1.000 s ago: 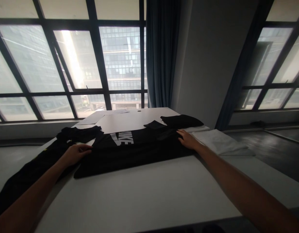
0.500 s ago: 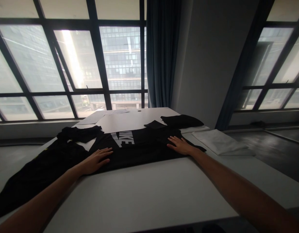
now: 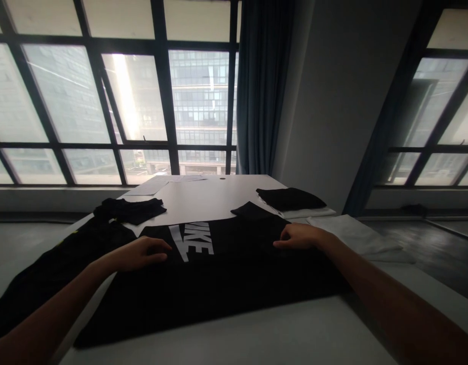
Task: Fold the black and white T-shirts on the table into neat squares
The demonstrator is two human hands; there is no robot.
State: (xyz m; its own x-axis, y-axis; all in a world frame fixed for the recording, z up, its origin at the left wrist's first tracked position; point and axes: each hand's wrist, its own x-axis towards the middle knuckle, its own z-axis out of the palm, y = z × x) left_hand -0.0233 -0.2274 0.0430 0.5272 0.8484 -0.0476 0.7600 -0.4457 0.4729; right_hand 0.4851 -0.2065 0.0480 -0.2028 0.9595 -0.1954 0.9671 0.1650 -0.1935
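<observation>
A black T-shirt with a large white NIKE print lies spread across the white table, its near edge slanting towards me. My left hand is over the shirt's left part beside the print, fingers loosely bent with a gap to the thumb. Over the right part is my right hand, its fingers curved down and the thumb a little apart. No cloth shows between the fingers of either hand; whether the fingertips touch the shirt is unclear. A dark corner of cloth sticks up at the shirt's far side.
Left of the shirt lies a crumpled black garment with small yellow marks. A folded black garment rests on white cloth at the far right, near a white folded cloth. Paper sheets lie at the back left, before the windows.
The shirt has come nearer to me and now covers more of the front of the table, with more of its print showing. Both hands have gone from lying flat to bent fingers.
</observation>
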